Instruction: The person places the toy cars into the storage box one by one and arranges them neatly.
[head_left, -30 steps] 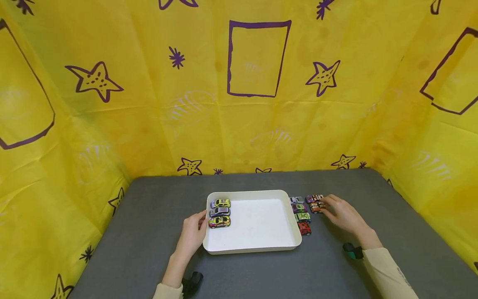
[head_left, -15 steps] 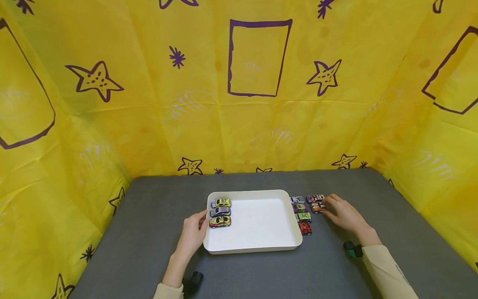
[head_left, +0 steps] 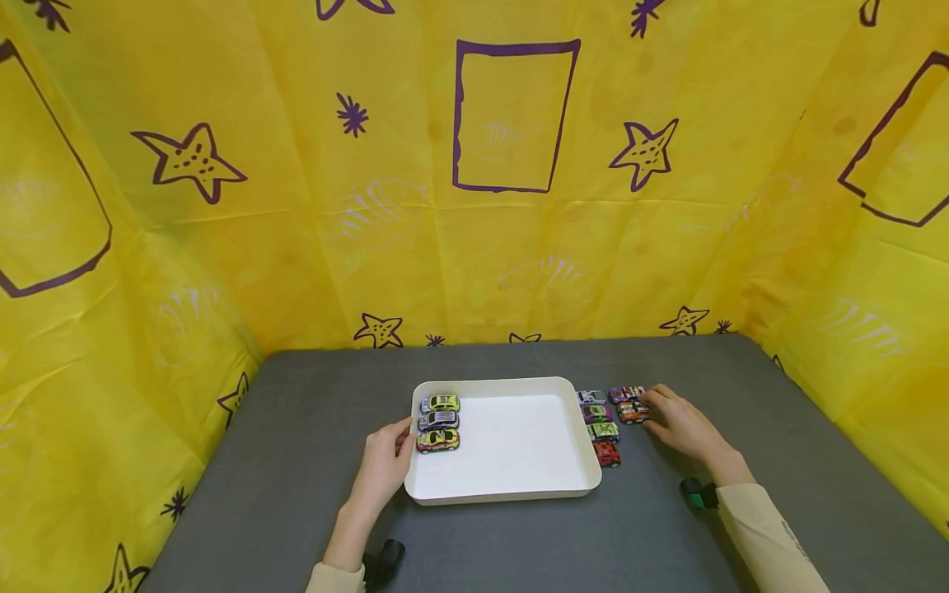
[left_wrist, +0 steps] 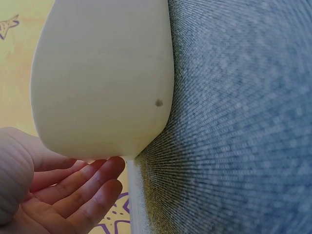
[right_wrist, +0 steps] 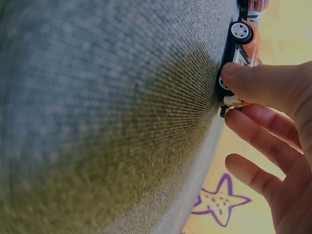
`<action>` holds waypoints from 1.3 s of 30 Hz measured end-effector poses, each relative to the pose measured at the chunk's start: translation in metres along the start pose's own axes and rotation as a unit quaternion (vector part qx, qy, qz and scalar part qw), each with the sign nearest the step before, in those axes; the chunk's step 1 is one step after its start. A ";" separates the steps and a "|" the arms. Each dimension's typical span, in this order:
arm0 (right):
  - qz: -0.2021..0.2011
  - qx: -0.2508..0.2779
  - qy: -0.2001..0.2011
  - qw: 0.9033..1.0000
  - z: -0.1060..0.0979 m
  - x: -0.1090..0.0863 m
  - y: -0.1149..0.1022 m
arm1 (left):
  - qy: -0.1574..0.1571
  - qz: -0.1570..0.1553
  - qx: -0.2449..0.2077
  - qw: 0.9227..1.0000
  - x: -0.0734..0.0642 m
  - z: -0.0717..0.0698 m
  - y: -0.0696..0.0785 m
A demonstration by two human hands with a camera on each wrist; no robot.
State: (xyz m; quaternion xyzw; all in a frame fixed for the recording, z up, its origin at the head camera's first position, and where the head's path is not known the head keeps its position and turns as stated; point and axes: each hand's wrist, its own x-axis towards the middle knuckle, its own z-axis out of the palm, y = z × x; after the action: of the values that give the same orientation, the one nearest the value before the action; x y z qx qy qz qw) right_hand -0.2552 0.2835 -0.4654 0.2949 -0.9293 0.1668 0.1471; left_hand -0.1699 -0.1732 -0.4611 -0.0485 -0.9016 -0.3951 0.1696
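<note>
My left hand (head_left: 383,463) rests against the left wall of a white tray (head_left: 511,497), its relaxed fingers touching the outside in the left wrist view. Inside stand a yellow toy car (head_left: 443,403), a silver one with stripes (head_left: 438,420) and a yellow-and-red one (head_left: 437,441), in a column along the left. My right hand (head_left: 688,427) pinches the end of an orange-and-white toy car (right_wrist: 249,48) between thumb and fingers; its wheels are at the table surface. Just behind that car is a purple-and-orange toy car (head_left: 625,394).
Beside the tray's right wall stand a silver-blue car (head_left: 591,397), a purple-and-green car (head_left: 596,413), a green car (head_left: 604,431) and a red car (head_left: 608,454). A grey cloth covers the table (head_left: 311,412). Yellow patterned fabric (head_left: 400,272) surrounds it at the back and sides.
The scene shifts very slightly to the right in the head view. Both hands and the cars otherwise stay in place.
</note>
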 end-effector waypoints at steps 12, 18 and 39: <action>-0.018 0.009 0.009 1.000 0.004 0.002 0.002 | -0.004 -0.006 -0.003 1.000 -0.001 0.000 0.000; -0.039 0.014 0.021 0.999 0.006 0.002 0.003 | -0.006 -0.009 0.000 1.000 -0.001 0.000 0.001; -0.038 -0.008 0.013 0.999 0.004 0.001 0.000 | 0.002 0.001 0.004 1.000 -0.001 0.001 -0.001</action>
State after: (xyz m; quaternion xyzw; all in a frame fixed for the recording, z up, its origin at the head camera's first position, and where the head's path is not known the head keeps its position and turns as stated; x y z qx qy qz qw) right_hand -0.2563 0.2815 -0.4688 0.3266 -0.9166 0.1579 0.1680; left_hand -0.1694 -0.1733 -0.4623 -0.0483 -0.9026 -0.3917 0.1720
